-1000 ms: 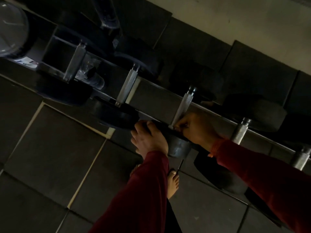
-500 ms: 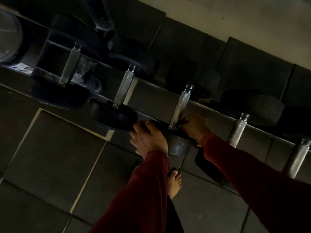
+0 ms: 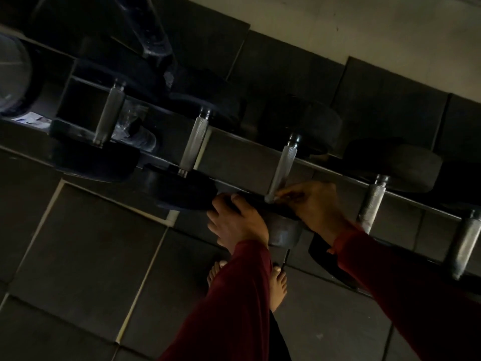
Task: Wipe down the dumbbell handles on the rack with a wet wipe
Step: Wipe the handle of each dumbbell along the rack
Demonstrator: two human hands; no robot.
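Several dumbbells with knurled metal handles lie in a row on a dark rack [image 3: 338, 175]. My right hand [image 3: 317, 207] is at the lower end of the third handle [image 3: 283, 170], its fingertips pinching a small pale wet wipe [image 3: 279, 197] against the metal. The wipe is hard to make out in the dim light. My left hand [image 3: 234, 222] grips the near black head of that same dumbbell [image 3: 282, 230], fingers curled over its edge. Other handles lie to the left [image 3: 194, 149] and to the right [image 3: 371, 201].
A clear plastic bottle [image 3: 140, 135] lies on the rack between the two leftmost dumbbells. Dark rubber floor tiles [image 3: 91, 243] spread below the rack. My bare feet [image 3: 278, 285] stand close to it. A pale wall [image 3: 364, 27] runs behind the rack.
My right hand stays at the lower end of the third handle and shifts only slightly. My left hand keeps its hold on the dumbbell head. The view drifts a little.
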